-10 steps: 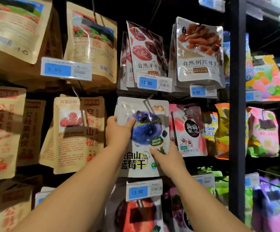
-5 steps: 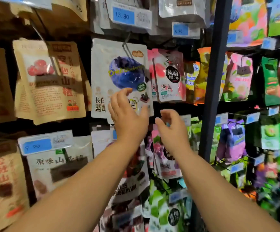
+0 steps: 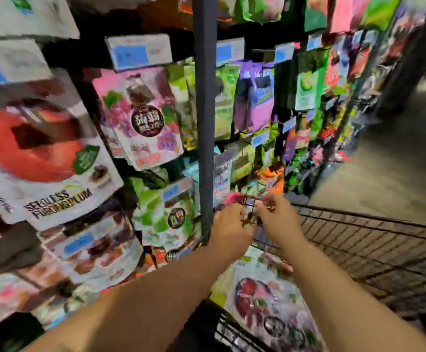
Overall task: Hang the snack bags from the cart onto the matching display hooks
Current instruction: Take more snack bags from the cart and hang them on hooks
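- Closest in, two bare forearms reached forward and down over the cart (image 3: 374, 252), a dark wire-mesh basket at the lower right.
- Under those forearms a snack bag (image 3: 265, 298) lay flat in the cart. It was pale with a dark red fruit picture, the print smeared by blur.
- The left hand (image 3: 232, 224) sat at the cart's far end with its fingers curled inward. Whether it gripped anything could not be told.
- The right hand (image 3: 279, 219) was just beside it, fingers bent toward the left one. Something pink and dark showed between the two hands, but the blur hid whether either had hold of it.
- Right behind the hands rose the dark post (image 3: 204, 97) of the display rack.
- Left of the post hung a big white plum bag (image 3: 44, 168) with a red fruit, and a pink bag (image 3: 140, 118) with a round black label, under a blue price tag (image 3: 138, 50).
- Right of the post, green and purple bags (image 3: 253, 97) hung in rows.
- Farthest off, the aisle floor (image 3: 397, 179) ran away to the right.
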The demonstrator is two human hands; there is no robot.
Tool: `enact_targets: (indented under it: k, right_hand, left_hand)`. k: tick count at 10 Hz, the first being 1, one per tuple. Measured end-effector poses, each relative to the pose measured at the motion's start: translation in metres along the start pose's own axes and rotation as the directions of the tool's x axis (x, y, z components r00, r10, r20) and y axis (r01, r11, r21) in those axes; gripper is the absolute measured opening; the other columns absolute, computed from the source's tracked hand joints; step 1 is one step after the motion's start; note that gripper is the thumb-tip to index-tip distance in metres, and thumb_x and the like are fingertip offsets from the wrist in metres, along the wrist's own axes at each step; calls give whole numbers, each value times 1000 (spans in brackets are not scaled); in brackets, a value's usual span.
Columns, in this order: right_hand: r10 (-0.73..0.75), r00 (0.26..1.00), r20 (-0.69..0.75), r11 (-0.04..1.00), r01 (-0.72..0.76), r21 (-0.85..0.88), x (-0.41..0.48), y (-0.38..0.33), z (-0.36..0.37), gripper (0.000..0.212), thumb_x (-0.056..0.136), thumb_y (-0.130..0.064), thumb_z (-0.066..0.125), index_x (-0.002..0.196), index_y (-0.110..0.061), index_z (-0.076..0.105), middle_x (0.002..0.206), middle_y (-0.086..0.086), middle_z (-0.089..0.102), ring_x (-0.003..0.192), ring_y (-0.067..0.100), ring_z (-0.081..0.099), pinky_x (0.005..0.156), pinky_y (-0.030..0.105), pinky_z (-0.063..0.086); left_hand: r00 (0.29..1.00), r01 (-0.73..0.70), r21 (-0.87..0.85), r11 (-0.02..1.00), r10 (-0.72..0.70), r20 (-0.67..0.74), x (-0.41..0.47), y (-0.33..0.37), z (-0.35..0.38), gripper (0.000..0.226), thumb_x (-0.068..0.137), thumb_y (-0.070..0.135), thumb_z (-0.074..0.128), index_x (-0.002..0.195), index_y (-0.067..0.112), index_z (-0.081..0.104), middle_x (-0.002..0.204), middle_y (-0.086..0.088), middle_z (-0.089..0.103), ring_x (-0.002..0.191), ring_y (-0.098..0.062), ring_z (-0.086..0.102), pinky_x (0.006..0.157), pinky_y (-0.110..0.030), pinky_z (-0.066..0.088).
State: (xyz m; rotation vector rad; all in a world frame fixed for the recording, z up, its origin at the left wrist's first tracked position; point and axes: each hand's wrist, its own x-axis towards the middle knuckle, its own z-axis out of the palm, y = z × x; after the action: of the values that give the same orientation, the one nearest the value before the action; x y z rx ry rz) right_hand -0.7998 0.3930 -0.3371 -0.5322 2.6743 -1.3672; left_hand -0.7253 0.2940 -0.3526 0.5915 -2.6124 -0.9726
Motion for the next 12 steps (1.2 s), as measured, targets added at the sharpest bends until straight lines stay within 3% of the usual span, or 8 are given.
enact_targets:
  k: [2, 5, 7, 8, 9, 10, 11, 12]
  right_hand:
    - [309, 946, 97, 937, -286, -200, -11, 113, -10, 27, 94, -24, 58, 110, -3, 58, 112, 16, 64, 99, 31, 59, 80, 36, 46]
    - [558, 771, 306, 821, -461, -336, -28, 233, 8, 43, 95, -30, 57, 133, -11, 49, 126, 10, 58, 104, 27, 59, 82, 32, 46]
    - [689, 541, 482, 723, -472, -504, -49, 291, 20, 30, 100, -32, 50, 113, -5, 54, 110, 9, 59, 92, 25, 59, 75, 29, 45]
    - [748, 458, 481, 664, -534, -524, -60, 315, 30, 25, 94, -31, 59, 79, -13, 50, 78, 0, 51, 68, 15, 48, 55, 27, 39]
    - [778, 401, 483, 620, -611, -492, -68, 328, 44, 27, 92, -31, 62, 74, -16, 48, 70, -3, 45, 60, 9, 44, 49, 18, 37]
    - [829, 369, 421, 535, -745, -399, -72, 334, 62, 30, 89, -29, 66, 86, -4, 51, 70, 5, 49, 73, 21, 52, 63, 26, 44]
    - [868, 344, 358, 444, -860, -251, -74, 338, 77, 63, 79, -32, 77, 124, 5, 52, 99, 13, 65, 81, 25, 58, 62, 29, 46]
    - [880, 344, 328, 421, -885, -199, -78, 340, 84, 69, 72, -34, 84, 120, 4, 54, 109, 17, 68, 85, 26, 63, 63, 27, 46]
  left_hand:
    - [934, 104, 32, 994, -109, 340, -7, -12, 106, 25, 90, 36, 61, 106, 19, 50, 105, -3, 53, 100, -24, 48, 78, -33, 38]
    - [756, 243, 215, 946, -324, 569, -15, -36, 190, 42, 91, 41, 60, 124, 17, 52, 126, -8, 55, 115, -28, 51, 95, -43, 49]
    - [483, 260, 343, 902, -429, 763, -24, -60, 229, 43, 95, 26, 58, 126, -2, 49, 116, -13, 57, 102, -30, 59, 87, -37, 52]
    - [432, 132, 428, 894, -441, 787, -27, -66, 240, 21, 96, 31, 54, 104, 12, 58, 88, 0, 51, 89, -20, 48, 82, -32, 43]
    - [412, 70, 482, 873, -465, 783, -24, -69, 245, 28, 94, 35, 55, 69, 28, 44, 69, 10, 39, 88, -19, 46, 81, -29, 38]
    - [360, 135, 478, 868, -492, 793, -22, -82, 246, 32, 95, 29, 54, 69, 14, 46, 65, -2, 40, 65, -20, 43, 63, -29, 38]
    - [362, 174, 418, 892, -453, 815, -19, -84, 243, 41, 96, 22, 52, 59, 10, 38, 61, -6, 37, 52, -18, 33, 53, -28, 29]
    - [374, 208, 392, 896, -443, 815, -17, -89, 246, 46, 97, 24, 52, 57, 12, 33, 57, -4, 31, 48, -17, 27, 49, -27, 24]
